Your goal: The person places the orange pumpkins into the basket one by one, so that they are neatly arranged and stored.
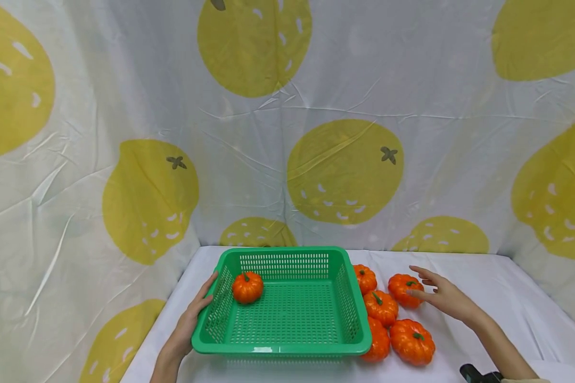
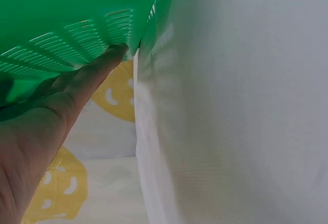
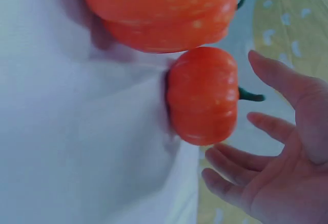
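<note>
A green plastic basket point(image 1: 282, 349) stands in the head view with one small orange pumpkin point(image 1: 247, 288) inside, near its left wall. My left hand point(image 1: 188, 323) lies along the basket's left side, its straight fingers point(image 2: 105, 62) against the slotted outer wall in the left wrist view. Over to the right, my right hand point(image 1: 443, 295) hovers at a pumpkin point(image 1: 402, 290), fingers spread and relaxed with nothing held. The right wrist view shows that pumpkin point(image 3: 204, 96), its green stem toward the palm and the fingertips close around it.
Several more pumpkins sit right of the basket, including a front one point(image 1: 412, 342), a middle one point(image 1: 381, 308) and a back one point(image 1: 364, 279). A white cloth point(image 1: 479, 298) covers the table. Lemon-printed curtains point(image 1: 249, 159) hang behind and at the sides.
</note>
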Tool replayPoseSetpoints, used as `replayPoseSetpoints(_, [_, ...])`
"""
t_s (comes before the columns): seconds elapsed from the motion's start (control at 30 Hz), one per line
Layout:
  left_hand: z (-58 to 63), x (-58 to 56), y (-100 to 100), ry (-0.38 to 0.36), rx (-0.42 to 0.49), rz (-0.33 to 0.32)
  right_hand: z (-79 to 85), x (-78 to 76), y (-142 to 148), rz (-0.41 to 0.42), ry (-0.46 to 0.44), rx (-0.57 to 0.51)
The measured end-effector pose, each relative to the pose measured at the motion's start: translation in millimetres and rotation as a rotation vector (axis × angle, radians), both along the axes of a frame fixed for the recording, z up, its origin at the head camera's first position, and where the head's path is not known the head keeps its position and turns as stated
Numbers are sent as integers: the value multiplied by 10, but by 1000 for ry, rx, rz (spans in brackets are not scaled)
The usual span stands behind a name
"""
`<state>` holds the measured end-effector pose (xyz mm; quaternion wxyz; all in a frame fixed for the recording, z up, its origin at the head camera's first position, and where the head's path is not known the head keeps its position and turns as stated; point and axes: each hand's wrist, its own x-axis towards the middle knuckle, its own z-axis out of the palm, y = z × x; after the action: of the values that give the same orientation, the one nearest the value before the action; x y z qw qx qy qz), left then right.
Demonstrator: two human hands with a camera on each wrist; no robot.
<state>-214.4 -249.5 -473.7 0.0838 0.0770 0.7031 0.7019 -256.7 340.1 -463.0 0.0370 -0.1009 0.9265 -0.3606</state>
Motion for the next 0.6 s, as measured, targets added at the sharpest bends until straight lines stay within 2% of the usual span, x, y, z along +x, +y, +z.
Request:
replayPoseSetpoints(0.2, [-7,-7,-3,7,-4,-7,-111,-22,-3,35,-23,-55])
replayPoseSetpoints(0.33, [-9,-11,2,10,-7,-6,-162,-41,-22,15,-49,-55])
replayPoseSetpoints(0.6, [-11,-7,2,7,-4,2,-213,-81,-62,-15,-24,-33])
